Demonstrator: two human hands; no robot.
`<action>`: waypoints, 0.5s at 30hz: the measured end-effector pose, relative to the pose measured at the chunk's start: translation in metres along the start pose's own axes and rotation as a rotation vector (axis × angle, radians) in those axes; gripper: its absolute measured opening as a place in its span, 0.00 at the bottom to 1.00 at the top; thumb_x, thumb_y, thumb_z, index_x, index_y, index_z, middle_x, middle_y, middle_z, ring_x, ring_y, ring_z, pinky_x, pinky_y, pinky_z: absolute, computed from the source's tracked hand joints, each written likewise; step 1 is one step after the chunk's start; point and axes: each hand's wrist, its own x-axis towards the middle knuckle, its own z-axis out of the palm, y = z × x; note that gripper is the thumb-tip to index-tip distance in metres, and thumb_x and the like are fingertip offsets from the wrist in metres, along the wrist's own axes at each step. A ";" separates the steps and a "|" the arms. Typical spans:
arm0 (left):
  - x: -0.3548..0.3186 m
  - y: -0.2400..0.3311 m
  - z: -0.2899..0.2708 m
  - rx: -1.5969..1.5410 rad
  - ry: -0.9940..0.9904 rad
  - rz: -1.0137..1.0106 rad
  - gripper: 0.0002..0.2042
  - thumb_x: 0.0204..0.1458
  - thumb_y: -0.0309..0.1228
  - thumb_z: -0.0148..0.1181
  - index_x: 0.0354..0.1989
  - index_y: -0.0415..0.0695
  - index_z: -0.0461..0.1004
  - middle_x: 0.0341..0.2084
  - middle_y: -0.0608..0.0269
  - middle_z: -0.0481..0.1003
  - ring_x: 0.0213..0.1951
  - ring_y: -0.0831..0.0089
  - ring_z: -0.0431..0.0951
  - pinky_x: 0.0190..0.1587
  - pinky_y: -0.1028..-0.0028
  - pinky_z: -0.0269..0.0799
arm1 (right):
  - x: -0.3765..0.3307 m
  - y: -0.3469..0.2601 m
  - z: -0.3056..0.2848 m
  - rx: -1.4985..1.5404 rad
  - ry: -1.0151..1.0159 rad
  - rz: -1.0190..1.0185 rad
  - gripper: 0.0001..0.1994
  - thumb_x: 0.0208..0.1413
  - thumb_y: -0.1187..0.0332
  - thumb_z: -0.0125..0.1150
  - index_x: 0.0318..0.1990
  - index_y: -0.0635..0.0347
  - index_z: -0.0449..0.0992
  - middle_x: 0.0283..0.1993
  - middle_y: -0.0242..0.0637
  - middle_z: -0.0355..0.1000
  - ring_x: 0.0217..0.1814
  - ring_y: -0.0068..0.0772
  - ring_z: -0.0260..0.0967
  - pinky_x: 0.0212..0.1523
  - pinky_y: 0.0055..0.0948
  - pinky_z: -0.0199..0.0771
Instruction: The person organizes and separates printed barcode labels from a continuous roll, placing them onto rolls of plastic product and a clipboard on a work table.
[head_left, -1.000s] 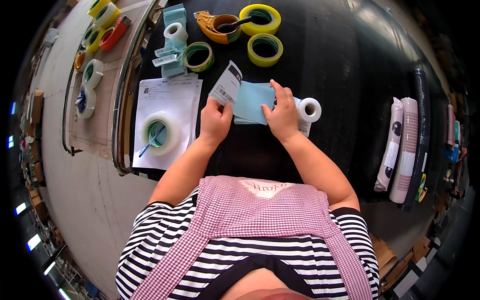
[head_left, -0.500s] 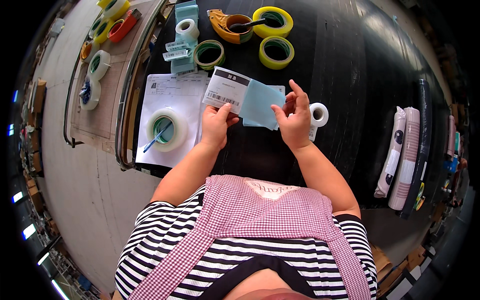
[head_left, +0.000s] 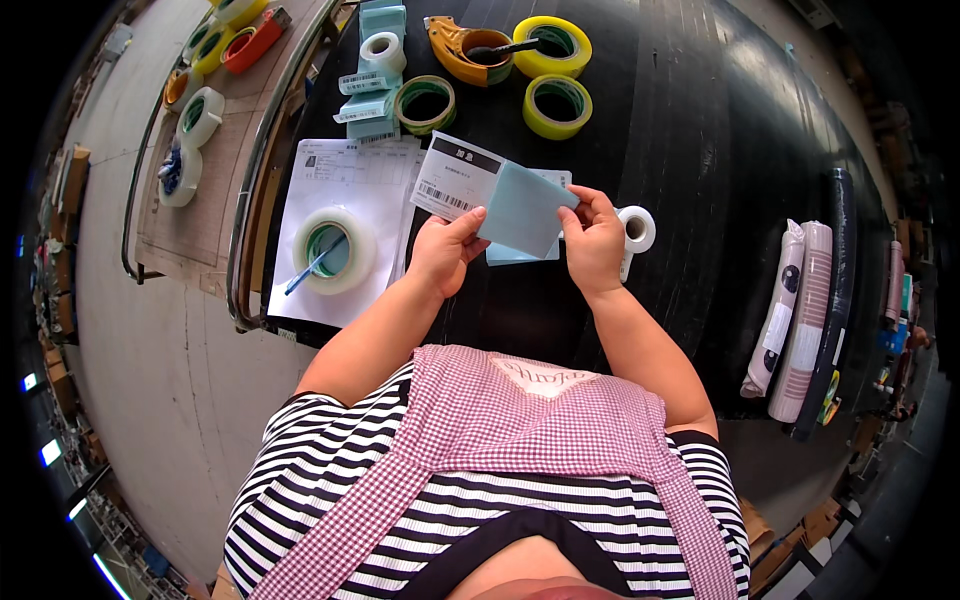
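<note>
both hands hold a label sheet above the black bench (head_left: 700, 150), close to its near edge. the left hand (head_left: 447, 250) grips the white printed label (head_left: 455, 180) from below, thumb on top and fingers curled behind it, so the white part sticks out up and to the left of the fingers. the right hand (head_left: 595, 240) pinches the right edge of the pale blue backing sheet (head_left: 525, 205) between thumb and forefinger, the other fingers folded beneath; the blue sheet spans the gap between the two hands and overlaps the white label. just right of the right hand a small white tape roll (head_left: 637, 228) lies on the bench, touching or nearly touching the knuckles. toward the left edge of the bench a clear tape roll (head_left: 330, 250) with a blue pen (head_left: 312, 266) through it rests on white paper sheets (head_left: 350, 170). near the far edge lie a green-rimmed tape roll (head_left: 426, 102), two yellow tape rolls (head_left: 556, 105) and an orange tape dispenser (head_left: 462, 48), with small pale blue packs (head_left: 372, 95) beside them. at the right edge lie rolled striped packages (head_left: 800, 320).
</note>
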 end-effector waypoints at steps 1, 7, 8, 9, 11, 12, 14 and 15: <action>0.004 -0.002 -0.003 0.019 0.009 -0.014 0.16 0.60 0.32 0.59 0.56 0.46 0.69 0.49 0.66 0.75 0.49 0.73 0.75 0.50 0.68 0.71 | 0.000 0.002 0.003 -0.001 0.017 -0.018 0.13 0.56 0.78 0.60 0.49 0.63 0.75 0.35 0.33 0.77 0.36 0.21 0.73 0.41 0.22 0.73; 0.011 -0.007 0.011 -0.010 0.063 0.097 0.14 0.61 0.29 0.58 0.54 0.42 0.70 0.49 0.62 0.75 0.49 0.71 0.76 0.49 0.69 0.74 | 0.005 0.014 0.003 -0.020 -0.059 0.029 0.15 0.58 0.77 0.59 0.54 0.64 0.72 0.45 0.38 0.76 0.45 0.26 0.74 0.45 0.24 0.74; 0.013 -0.008 0.013 -0.025 0.051 0.124 0.14 0.61 0.29 0.58 0.54 0.43 0.70 0.48 0.62 0.75 0.49 0.71 0.76 0.49 0.68 0.74 | 0.005 0.014 0.001 -0.017 -0.089 0.045 0.16 0.59 0.78 0.58 0.55 0.64 0.71 0.48 0.38 0.75 0.48 0.25 0.73 0.46 0.23 0.74; 0.015 -0.009 0.013 -0.022 0.055 0.131 0.14 0.61 0.29 0.57 0.54 0.43 0.69 0.49 0.62 0.75 0.49 0.71 0.76 0.49 0.68 0.74 | 0.001 0.004 0.000 -0.063 -0.058 -0.024 0.19 0.57 0.78 0.60 0.57 0.63 0.70 0.51 0.40 0.73 0.50 0.28 0.72 0.48 0.26 0.73; 0.022 -0.008 0.014 -0.015 0.058 0.145 0.14 0.62 0.29 0.56 0.55 0.43 0.69 0.49 0.62 0.75 0.49 0.70 0.76 0.49 0.68 0.74 | -0.012 -0.024 -0.006 -0.157 0.005 -0.164 0.24 0.54 0.78 0.62 0.60 0.62 0.68 0.58 0.44 0.69 0.56 0.35 0.70 0.53 0.30 0.71; 0.024 -0.008 0.015 -0.055 0.079 0.149 0.14 0.62 0.28 0.55 0.55 0.43 0.68 0.50 0.62 0.74 0.49 0.69 0.76 0.50 0.67 0.74 | -0.013 -0.032 -0.018 -0.380 0.025 -0.318 0.27 0.52 0.77 0.64 0.62 0.61 0.67 0.60 0.45 0.67 0.58 0.39 0.68 0.56 0.33 0.69; 0.025 -0.005 0.022 -0.133 0.120 0.156 0.14 0.63 0.28 0.53 0.55 0.43 0.68 0.50 0.61 0.74 0.50 0.68 0.76 0.51 0.65 0.74 | -0.012 -0.041 -0.056 -0.827 0.065 -0.625 0.34 0.48 0.75 0.68 0.65 0.59 0.64 0.65 0.47 0.62 0.63 0.46 0.63 0.62 0.39 0.64; 0.024 -0.002 0.025 -0.198 0.048 0.176 0.15 0.63 0.26 0.52 0.57 0.41 0.66 0.51 0.58 0.73 0.51 0.65 0.76 0.55 0.61 0.74 | -0.015 -0.043 -0.065 -0.889 0.069 -0.525 0.37 0.45 0.73 0.69 0.66 0.57 0.63 0.66 0.48 0.60 0.65 0.48 0.61 0.65 0.40 0.61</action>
